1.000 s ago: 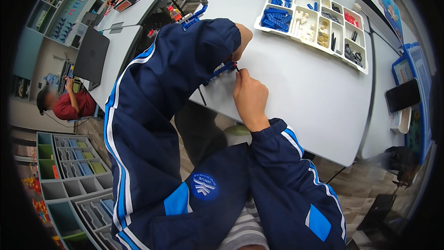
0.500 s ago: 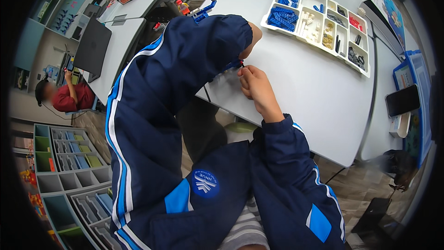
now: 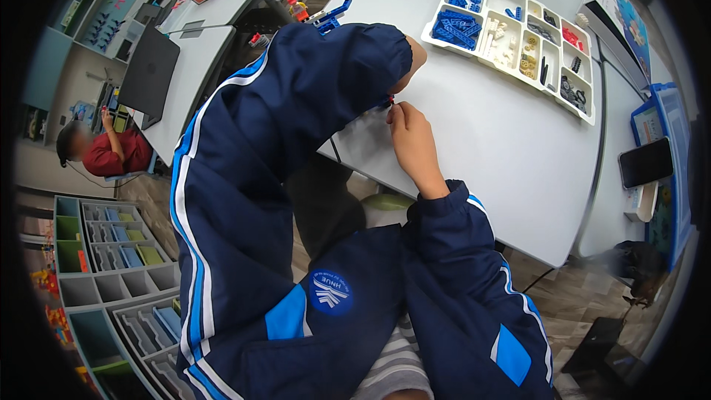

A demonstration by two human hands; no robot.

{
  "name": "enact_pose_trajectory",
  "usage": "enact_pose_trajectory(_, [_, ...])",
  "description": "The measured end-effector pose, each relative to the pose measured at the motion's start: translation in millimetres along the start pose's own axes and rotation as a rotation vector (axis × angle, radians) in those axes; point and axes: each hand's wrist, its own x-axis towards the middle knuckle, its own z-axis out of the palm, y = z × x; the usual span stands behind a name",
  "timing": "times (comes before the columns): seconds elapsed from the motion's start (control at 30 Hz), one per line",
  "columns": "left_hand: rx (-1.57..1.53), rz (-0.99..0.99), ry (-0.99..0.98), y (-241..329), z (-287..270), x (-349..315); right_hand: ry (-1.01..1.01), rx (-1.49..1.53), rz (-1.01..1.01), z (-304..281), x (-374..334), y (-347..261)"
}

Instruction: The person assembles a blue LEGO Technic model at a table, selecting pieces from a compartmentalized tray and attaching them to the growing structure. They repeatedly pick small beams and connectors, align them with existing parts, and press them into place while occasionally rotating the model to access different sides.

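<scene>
My left hand (image 3: 417, 65) shows only as a strip of skin beyond the dark blue sleeve cuff; its fingers are hidden. Close by, my right hand (image 3: 416, 141) has its thumb and fingers pinched together. At its fingertips is a small red and blue building piece (image 3: 390, 99), mostly covered by the left sleeve. What the right fingers grip is too small to make out. Past the left elbow, a blue building-set assembly (image 3: 339, 12) with a grey and red part on top rises from behind the sleeve.
A white sorting tray (image 3: 498, 59) of blue, white, tan, black and red parts lies on the white table (image 3: 511, 170). Right of it are a box (image 3: 618, 18), a phone (image 3: 646, 163) and a blue bin (image 3: 678, 115). A laptop (image 3: 148, 74) and a seated person (image 3: 122, 152) are at left.
My right hand has turned slightly, and its fingertips have shifted a little right. The left forearm has moved slightly right too. A thin dark piece seen at the right fingertips earlier is now hidden.
</scene>
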Motion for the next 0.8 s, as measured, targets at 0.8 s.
enact_pose_trajectory(0.8, [-0.041,-0.079,0.044,8,-8,-19,-0.084,-0.227,0.105,-12,-3,-24])
